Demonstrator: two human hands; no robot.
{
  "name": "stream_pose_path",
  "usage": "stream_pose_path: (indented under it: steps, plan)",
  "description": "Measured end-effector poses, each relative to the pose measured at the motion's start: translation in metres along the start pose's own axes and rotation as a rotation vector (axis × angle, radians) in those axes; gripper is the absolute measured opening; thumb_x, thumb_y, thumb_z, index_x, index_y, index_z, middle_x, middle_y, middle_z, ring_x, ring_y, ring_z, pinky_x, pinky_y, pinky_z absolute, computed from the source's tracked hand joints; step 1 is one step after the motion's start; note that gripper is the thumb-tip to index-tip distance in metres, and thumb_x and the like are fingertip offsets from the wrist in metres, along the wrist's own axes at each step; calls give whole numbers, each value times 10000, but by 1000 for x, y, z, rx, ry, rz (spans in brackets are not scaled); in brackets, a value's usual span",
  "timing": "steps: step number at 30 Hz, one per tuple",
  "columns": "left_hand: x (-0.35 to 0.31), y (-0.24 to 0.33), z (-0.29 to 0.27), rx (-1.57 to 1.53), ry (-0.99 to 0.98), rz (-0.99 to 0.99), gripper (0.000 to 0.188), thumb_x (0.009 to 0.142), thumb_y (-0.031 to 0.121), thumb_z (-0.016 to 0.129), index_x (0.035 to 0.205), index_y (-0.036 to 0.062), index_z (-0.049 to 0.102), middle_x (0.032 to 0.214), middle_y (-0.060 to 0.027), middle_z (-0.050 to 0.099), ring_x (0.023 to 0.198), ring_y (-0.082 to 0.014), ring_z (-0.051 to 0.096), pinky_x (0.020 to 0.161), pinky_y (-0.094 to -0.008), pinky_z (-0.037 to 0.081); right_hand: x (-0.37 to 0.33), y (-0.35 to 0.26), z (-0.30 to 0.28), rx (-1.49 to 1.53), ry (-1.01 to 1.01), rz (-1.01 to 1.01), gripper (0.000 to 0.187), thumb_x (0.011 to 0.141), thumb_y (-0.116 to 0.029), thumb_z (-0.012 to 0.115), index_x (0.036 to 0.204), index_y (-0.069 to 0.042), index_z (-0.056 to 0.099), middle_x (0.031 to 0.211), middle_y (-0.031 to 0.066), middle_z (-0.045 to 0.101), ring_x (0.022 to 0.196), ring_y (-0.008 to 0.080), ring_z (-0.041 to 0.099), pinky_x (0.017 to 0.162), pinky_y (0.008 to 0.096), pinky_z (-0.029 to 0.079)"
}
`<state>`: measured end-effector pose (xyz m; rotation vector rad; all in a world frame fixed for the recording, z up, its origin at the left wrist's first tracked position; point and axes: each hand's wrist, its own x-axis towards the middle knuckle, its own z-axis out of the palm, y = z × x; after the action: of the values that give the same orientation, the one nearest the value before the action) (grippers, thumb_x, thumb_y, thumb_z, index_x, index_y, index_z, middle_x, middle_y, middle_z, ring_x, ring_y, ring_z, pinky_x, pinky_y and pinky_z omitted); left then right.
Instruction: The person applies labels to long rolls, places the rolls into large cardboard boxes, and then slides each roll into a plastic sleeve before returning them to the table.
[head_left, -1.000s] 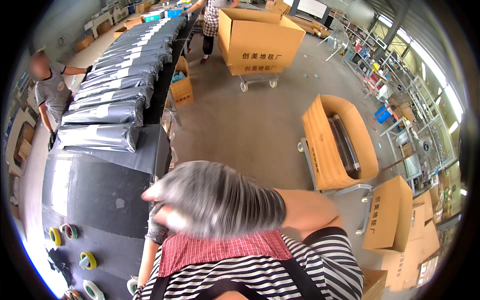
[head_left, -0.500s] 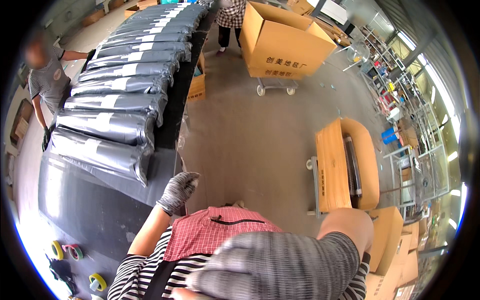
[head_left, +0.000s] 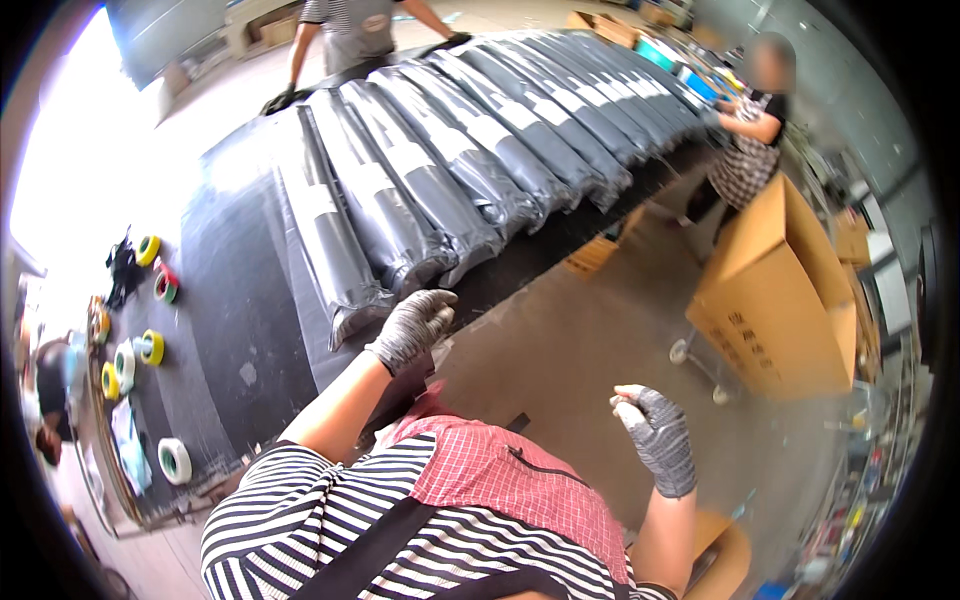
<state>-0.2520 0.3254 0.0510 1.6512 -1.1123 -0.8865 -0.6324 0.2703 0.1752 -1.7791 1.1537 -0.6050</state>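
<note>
My left hand (head_left: pixel 412 328), in a grey knit glove, is just off the lower end of the nearest roll in dark plastic wrapping (head_left: pixel 325 240). Its fingers are loosely bent and apart, with nothing visible in them. Several such wrapped rolls (head_left: pixel 468 150), each with a pale label band, lie side by side on the black table (head_left: pixel 235 330). My right hand (head_left: pixel 660 440) is raised over the floor at the right, in a similar glove with bare fingertips. Those fingertips are bunched together; whatever they might pinch is too small to make out.
Tape rolls, among them a white one (head_left: pixel 174 461) and a yellow one (head_left: pixel 148 250), lie on the table's left. One co-worker (head_left: pixel 360 40) stands across the table, another (head_left: pixel 750 140) at its far right end. A large open carton (head_left: pixel 770 310) stands on a wheeled cart (head_left: pixel 715 375).
My view has swung left toward the table, so rolls and carton appear turned. My right hand has moved from close before my body out to the right. My left hand is now nearer the roll's end.
</note>
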Motion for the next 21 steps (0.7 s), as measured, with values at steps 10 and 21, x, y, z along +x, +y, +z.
stream_pose_path:
  steps: [10, 21]
  plan:
    - [43, -90, -147, 506, 754, -432, 680, 862, 304, 707, 1436, 70, 427, 1387, -220, 489, 1301, -371, 461, 1097, -418, 386, 201, 11, 102, 19, -481, -181, 229, 892, -132, 669, 1084, -10, 687, 971, 148, 718, 893, 219, 698, 802, 309, 535]
    - [130, -85, -156, 346, 672, -23, 574, 848, 129, 674, 1385, 75, 480, 1344, -198, 502, 1256, -371, 479, 1089, -431, 401, 389, 30, 243, -241, -323, -345, 385, 882, -162, 682, 1222, -1, 598, 1125, 192, 676, 1058, 308, 653, 930, 384, 509]
